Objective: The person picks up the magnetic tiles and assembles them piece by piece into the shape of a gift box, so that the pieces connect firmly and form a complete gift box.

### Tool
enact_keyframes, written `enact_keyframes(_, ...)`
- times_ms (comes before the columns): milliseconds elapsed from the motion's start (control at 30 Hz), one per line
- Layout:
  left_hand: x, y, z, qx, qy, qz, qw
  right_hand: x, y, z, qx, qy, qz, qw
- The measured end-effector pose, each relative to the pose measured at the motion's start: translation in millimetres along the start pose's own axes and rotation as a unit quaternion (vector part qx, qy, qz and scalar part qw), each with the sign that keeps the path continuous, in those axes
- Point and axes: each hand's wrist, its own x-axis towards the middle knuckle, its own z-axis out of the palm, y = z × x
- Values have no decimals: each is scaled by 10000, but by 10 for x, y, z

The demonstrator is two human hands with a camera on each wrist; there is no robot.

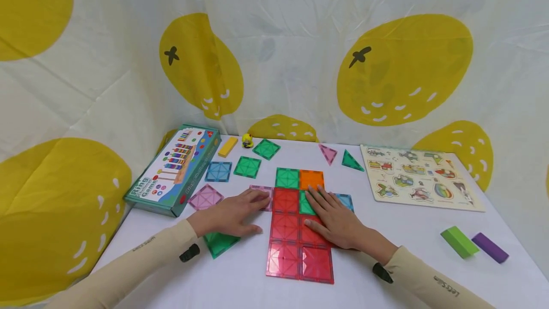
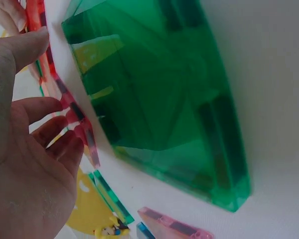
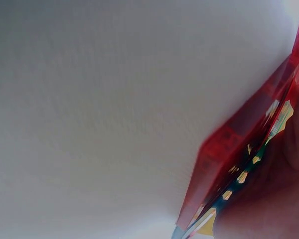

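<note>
Flat magnetic tiles lie joined on the white table: several red tiles (image 1: pixel 284 257) in two columns, topped by a green tile (image 1: pixel 287 178) and an orange tile (image 1: pixel 311 178). My left hand (image 1: pixel 238 211) has its fingertips on a pink tile (image 1: pixel 268 205) at the left side of the red column, thumb apart. Palm down, my right hand (image 1: pixel 339 221) rests with spread fingers across the right column, partly covering another green tile (image 1: pixel 305 207) and a red one. A blue tile (image 1: pixel 346 200) shows beyond that hand. Beneath my left wrist lies a loose green tile (image 2: pixel 159 104).
Loose tiles lie at left: pink (image 1: pixel 206 197), blue (image 1: pixel 218 171) and green (image 1: pixel 247 167). A boxed ring game (image 1: pixel 171 166) stands behind them, near a yellow block (image 1: pixel 228 147) and small figure (image 1: pixel 247 140). At right are a picture puzzle board (image 1: pixel 422 178), green block (image 1: pixel 460 242) and purple block (image 1: pixel 490 247).
</note>
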Motion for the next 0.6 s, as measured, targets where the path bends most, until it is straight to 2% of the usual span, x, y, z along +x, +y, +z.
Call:
enact_keyframes(167,-100,-84,-39,-160,-38,-55,9998,9,-1,15,-23,22,-16,10000)
enact_keyframes(367,-356,-218,-84,-207,120,126,9996,21,17,46,-20,30,-76,10000)
enact_keyframes(500,-529,-237,-82,-180,150,165,9996,22,-1,13,-32,-70,15,10000)
enact_keyframes(600,-607,-240,-51,-178,206,177,9995,16,20,17,-49,-143,72,9999)
